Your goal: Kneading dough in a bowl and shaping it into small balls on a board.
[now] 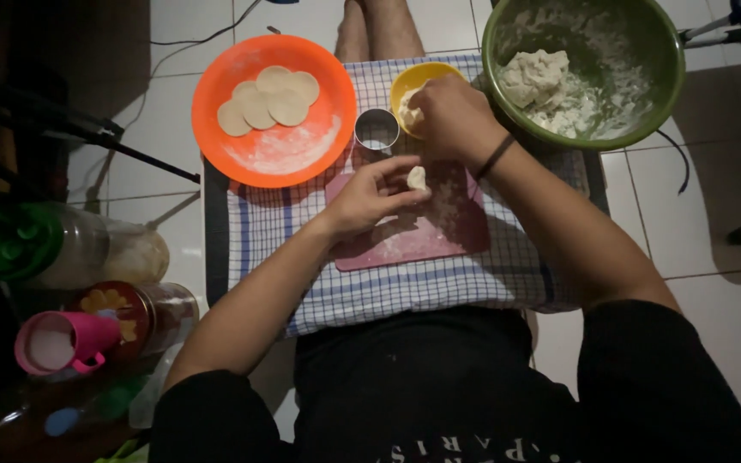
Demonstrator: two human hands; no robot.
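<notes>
We are seeing, at the far left, a clear jar with a green lid (10, 240) lying beside a pink cup (57, 343) and a floral tin (130, 313) on the floor. Moving right, an orange plate (272, 159) is sitting on the top left corner of a blue checked cloth (405, 291), carrying four flat dough rounds (269, 100) that are overlapping one another above a smear of flour. Just right of the plate, a small metal ring cutter (376, 130) is standing upright. Below it, our left hand (369, 197) is curling over a pink cutting board (439, 236), pinching a small piece of dough (417, 177) between thumb and fingertips. Above, our right hand (449, 116) is closing loosely over a yellow bowl (418, 79), its fingers resting on the filling (408, 110) inside; whether it is gripping any we cannot tell. At the far right, a green bowl (645, 34) is holding a lump of dough (535, 75) amid loose flour
</notes>
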